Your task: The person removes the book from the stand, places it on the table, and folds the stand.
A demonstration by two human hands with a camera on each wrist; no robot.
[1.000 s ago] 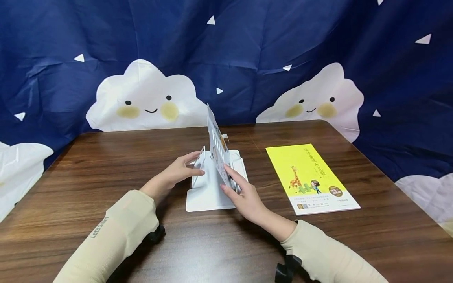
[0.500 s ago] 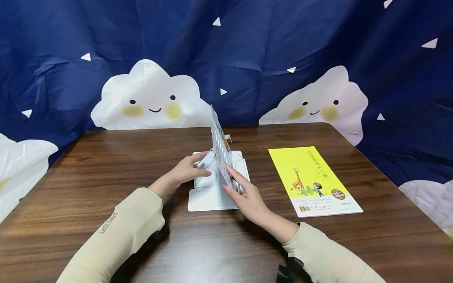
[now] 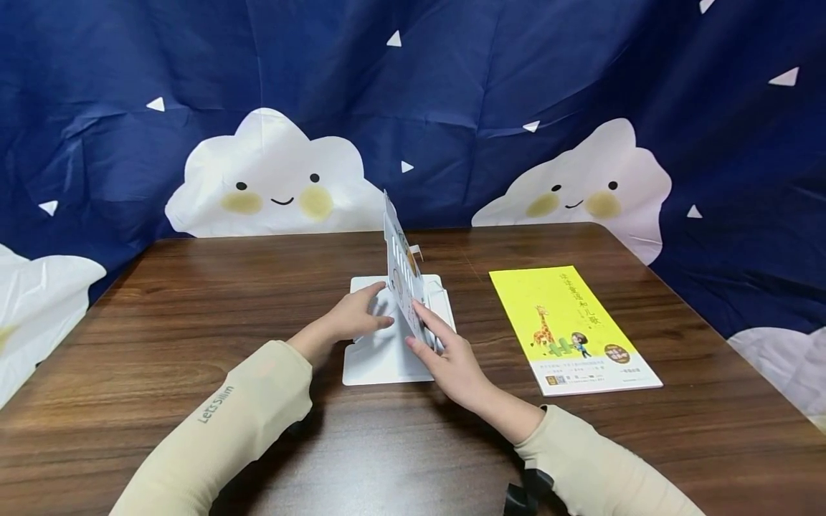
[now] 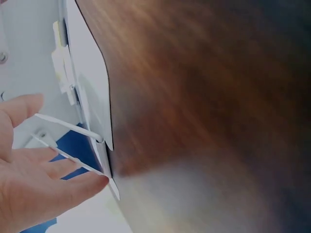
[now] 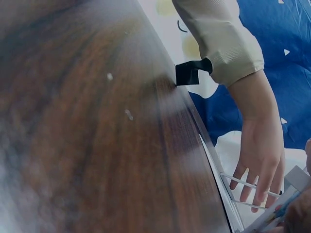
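A white book stand has its flat base on the table and its slotted panel raised steeply, seen nearly edge-on in the head view. My right hand pinches the panel's lower near edge between thumb and fingers. On the panel's left side, my left hand reaches over the base with thumb and fingers spread apart. The left wrist view shows the stand's thin wire support rising from the base, thumb close to its tip and the other fingers extended along its far side.
To the right lies a yellow book with a giraffe on its cover. Behind the brown wooden table hangs a dark blue cloth with white clouds.
My left hand has moved right, and the wire support has swung toward the panel. The right hand keeps its hold on the panel. The head view has shifted slightly.
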